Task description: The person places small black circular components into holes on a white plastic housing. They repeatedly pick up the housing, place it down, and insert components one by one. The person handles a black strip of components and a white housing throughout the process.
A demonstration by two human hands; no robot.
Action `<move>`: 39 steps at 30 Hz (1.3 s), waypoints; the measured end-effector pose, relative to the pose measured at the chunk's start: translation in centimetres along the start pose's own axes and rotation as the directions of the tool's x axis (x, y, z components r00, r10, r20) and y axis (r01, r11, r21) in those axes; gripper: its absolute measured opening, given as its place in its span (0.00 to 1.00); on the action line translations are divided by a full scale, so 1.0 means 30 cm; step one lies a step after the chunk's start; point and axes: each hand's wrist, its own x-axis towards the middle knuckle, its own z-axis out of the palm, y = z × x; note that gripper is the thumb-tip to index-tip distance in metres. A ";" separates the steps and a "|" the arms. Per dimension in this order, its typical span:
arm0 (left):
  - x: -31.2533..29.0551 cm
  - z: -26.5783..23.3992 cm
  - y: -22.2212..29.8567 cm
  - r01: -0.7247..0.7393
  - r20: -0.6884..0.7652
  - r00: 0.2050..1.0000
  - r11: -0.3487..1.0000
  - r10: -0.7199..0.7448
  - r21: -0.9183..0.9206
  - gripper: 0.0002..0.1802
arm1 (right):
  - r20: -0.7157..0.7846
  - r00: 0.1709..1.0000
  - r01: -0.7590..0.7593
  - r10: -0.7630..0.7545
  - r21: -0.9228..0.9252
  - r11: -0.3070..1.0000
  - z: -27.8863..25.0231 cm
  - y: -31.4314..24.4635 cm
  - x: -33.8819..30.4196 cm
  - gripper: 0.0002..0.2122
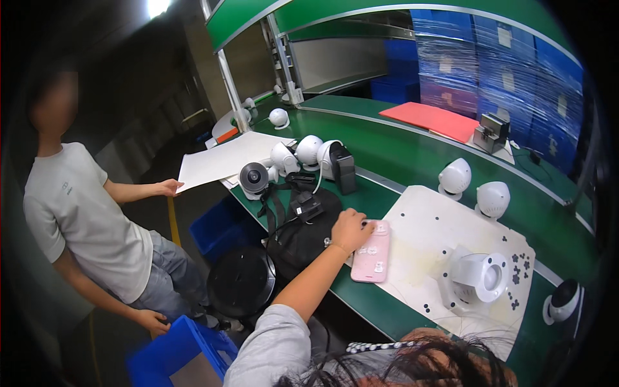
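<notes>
My left hand [350, 231] reaches across to the upper end of a pink smartphone [372, 261] with small white decorations. Its fingers are bent around the phone's top left corner, and the phone lies on the left edge of a white board [419, 222]. My right hand does not show. To the right on the board stands a white round-headed device housing [480, 277] on a light base, its ring-shaped opening facing up and right. Small dark round pieces [516, 274] lie scattered beside it. A black bag [303, 226] rests on the bench just left of my hand.
White round-headed devices [454, 177] stand behind the board, more in a cluster [309, 151] at the far left. A black-faced one [564, 300] is at right. A co-worker [90, 226] holds a white sheet [225, 155]. A black stool [242, 280] and blue crate [184, 351] stand left.
</notes>
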 end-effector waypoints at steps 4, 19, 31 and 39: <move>-0.059 -0.072 -0.055 -0.085 -0.097 0.990 0.979 0.105 0.187 0.32 | 0.033 0.999 -0.001 -0.001 0.052 0.999 0.028 0.060 0.015 0.14; -0.160 -0.138 0.044 -0.072 -0.087 0.994 0.988 0.060 -0.139 0.17 | -0.139 0.990 -0.024 0.031 0.052 0.998 0.047 0.133 -0.041 0.16; -0.231 0.082 0.309 -0.306 0.365 0.911 0.910 0.194 0.280 0.33 | -0.108 0.994 0.039 -0.032 0.068 0.997 0.021 0.075 -0.053 0.14; -0.331 -0.084 0.340 0.056 0.339 0.842 0.556 0.420 -0.829 0.38 | -0.268 0.953 -0.087 0.144 0.216 0.973 -0.123 -0.012 -0.099 0.16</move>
